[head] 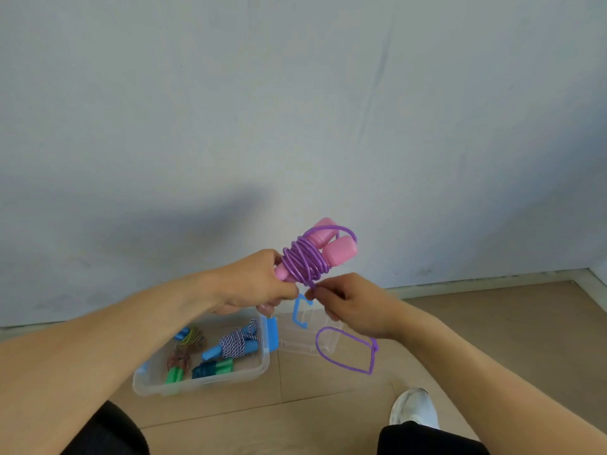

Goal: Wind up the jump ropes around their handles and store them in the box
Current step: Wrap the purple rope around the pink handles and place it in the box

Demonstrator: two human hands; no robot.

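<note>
My left hand (254, 284) grips the lower ends of two pink handles (338, 249) held side by side, tilted up to the right. A purple rope (303, 261) is wound in many turns around their middle. My right hand (351, 302) pinches the rope just below the coil. The loose remainder of the purple rope (348, 353) hangs in a loop under my right wrist. Below, on the floor, stands the clear plastic box (203, 384), open, holding several wound ropes with blue and green handles.
The box's clear lid (305, 333) with blue clips lies to the right of the box. A pale wall rises right behind. My white shoe (415, 407) is on the wooden floor at lower right, my knees at the bottom edge.
</note>
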